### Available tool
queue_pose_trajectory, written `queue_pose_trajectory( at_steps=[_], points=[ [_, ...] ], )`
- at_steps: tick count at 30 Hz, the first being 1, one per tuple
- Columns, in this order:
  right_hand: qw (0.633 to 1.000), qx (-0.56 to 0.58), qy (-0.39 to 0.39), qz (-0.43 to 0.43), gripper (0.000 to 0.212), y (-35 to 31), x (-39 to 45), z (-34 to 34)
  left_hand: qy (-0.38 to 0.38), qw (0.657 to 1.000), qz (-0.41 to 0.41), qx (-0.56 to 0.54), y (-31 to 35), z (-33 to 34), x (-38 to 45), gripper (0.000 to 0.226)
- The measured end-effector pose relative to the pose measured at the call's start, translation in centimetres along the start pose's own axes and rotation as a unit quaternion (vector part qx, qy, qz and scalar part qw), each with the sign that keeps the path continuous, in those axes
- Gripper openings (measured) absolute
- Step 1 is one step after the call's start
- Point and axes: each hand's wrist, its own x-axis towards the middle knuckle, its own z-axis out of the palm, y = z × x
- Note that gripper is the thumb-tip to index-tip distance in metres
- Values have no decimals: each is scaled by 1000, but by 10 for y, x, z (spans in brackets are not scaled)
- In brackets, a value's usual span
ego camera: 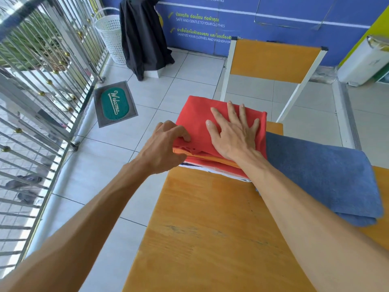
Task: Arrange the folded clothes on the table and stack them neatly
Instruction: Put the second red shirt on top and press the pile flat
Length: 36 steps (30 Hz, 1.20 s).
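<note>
A stack of folded clothes sits at the far left corner of the wooden table [210,228]. A red garment [195,114] lies on top, with orange, red and white layers [212,163] under it. My right hand [233,131] lies flat on the red garment, fingers spread. My left hand [166,144] pinches the stack's left edge, fingers curled on the red cloth. A folded blue towel [324,175] lies on the table to the right of the stack, touching it. My right forearm crosses part of the towel.
An orange chair [273,60] stands beyond the table's far edge. The stack overhangs the table's left edge above the tiled floor. A welcome mat [114,103], a white laundry basket [110,36], a hanging black garment [143,34] and a metal railing [42,81] are to the left.
</note>
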Motion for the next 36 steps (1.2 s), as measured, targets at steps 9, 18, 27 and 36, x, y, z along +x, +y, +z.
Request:
queue_pose_trajectory(
  at_steps=[9, 18, 27, 36],
  points=[
    [1000, -8, 11, -9, 63, -3, -2, 0, 84, 948, -292, -90, 7, -7, 111, 62],
    [1000, 3, 26, -5, 68, -2, -3, 1, 145, 898, -361, -204, -19, 25, 157, 50],
    [996, 36, -1, 78, 95, 6, -11, -7, 205, 861, -398, -241, -16, 37, 150, 54],
    [899, 275, 90, 328, 55, 61, 16, -44, 208, 970, -120, 47, 66, 45, 107, 41]
  ],
)
